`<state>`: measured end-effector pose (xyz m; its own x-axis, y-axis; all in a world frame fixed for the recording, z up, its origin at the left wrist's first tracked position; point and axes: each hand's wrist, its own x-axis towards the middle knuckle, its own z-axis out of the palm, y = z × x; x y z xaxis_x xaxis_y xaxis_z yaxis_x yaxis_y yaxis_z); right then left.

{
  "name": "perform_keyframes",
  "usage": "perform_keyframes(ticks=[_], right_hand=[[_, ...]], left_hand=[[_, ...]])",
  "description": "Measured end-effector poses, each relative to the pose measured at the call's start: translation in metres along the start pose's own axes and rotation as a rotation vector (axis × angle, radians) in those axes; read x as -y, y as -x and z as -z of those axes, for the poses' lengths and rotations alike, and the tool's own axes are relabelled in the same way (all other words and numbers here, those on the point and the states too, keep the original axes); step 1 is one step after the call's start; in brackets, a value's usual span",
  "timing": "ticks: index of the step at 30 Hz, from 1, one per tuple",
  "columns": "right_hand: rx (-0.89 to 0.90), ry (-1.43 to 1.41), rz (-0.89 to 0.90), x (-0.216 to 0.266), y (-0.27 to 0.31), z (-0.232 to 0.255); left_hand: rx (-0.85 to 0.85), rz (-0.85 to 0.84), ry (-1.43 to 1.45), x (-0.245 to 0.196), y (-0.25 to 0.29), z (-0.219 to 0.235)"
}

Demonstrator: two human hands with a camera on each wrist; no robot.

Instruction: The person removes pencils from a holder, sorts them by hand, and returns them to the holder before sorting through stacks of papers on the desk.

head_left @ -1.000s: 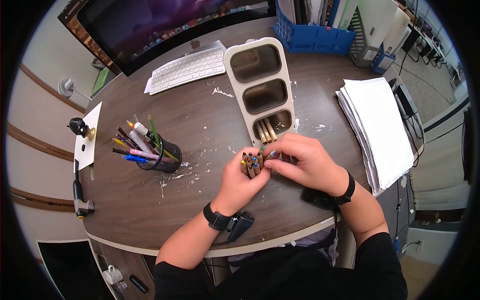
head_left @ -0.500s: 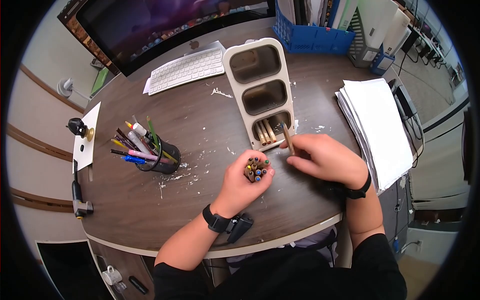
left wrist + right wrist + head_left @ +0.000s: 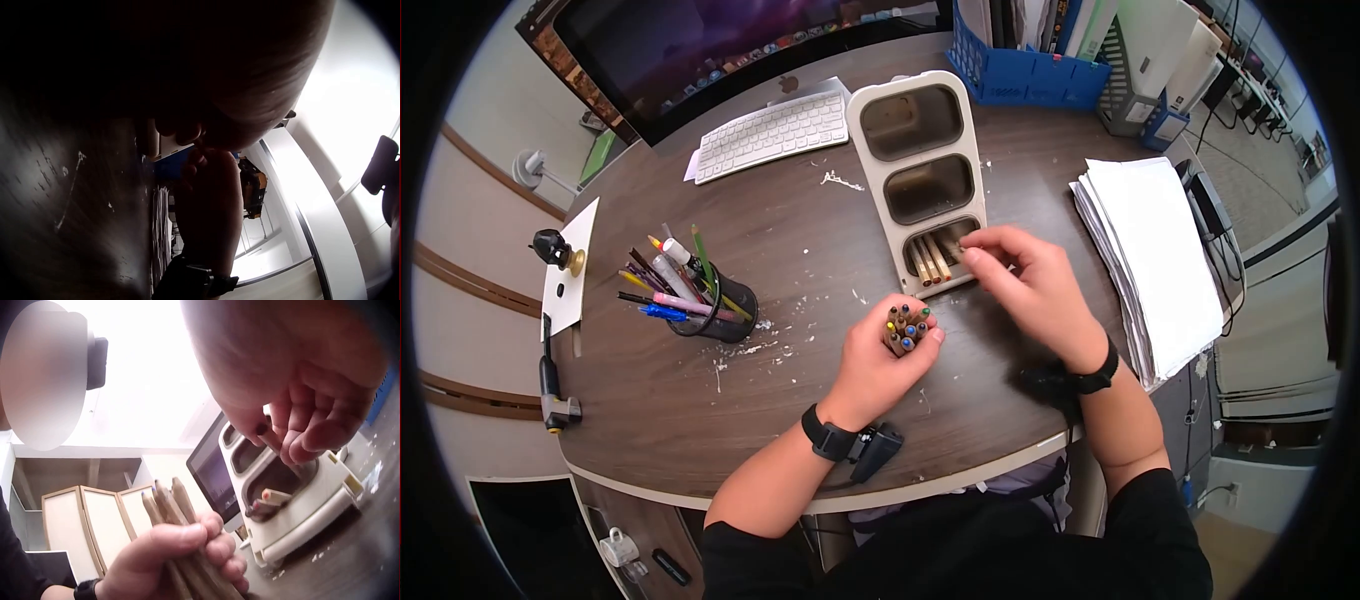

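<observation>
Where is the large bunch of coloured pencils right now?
In the head view, the bunch of pencils is gripped in the person's left hand, just below the three-compartment organizer, with the mesh pen cup off to its left.

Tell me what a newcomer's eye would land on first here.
Probably the bundle of colored pencils upright in the left hand, near the middle of the desk. Next, the beige three-compartment organizer just beyond, where the right hand pinches another pencil at the nearest compartment. Then the black mesh pen cup, crammed full, on the left.
</observation>
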<state>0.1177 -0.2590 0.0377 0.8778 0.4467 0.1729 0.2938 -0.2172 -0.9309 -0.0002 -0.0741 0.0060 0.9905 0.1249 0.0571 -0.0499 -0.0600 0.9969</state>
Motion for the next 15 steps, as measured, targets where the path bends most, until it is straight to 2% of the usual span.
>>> perform_keyframes(ticks=[4,9,13,15], right_hand=[[0.040,0.113,0.066,0.000,0.000,-0.007],[0.224,0.209,-0.013,0.002,0.001,-0.007],[0.184,0.213,-0.017,0.008,0.003,-0.002],[0.263,0.172,0.189,0.011,0.004,0.005]], left_hand=[[-0.007,0.008,0.044,0.001,-0.001,0.000],[-0.029,0.046,0.075,0.002,-0.001,0.000],[-0.027,0.025,0.115,0.009,-0.001,0.000],[-0.025,0.028,0.130,0.010,-0.001,0.001]])
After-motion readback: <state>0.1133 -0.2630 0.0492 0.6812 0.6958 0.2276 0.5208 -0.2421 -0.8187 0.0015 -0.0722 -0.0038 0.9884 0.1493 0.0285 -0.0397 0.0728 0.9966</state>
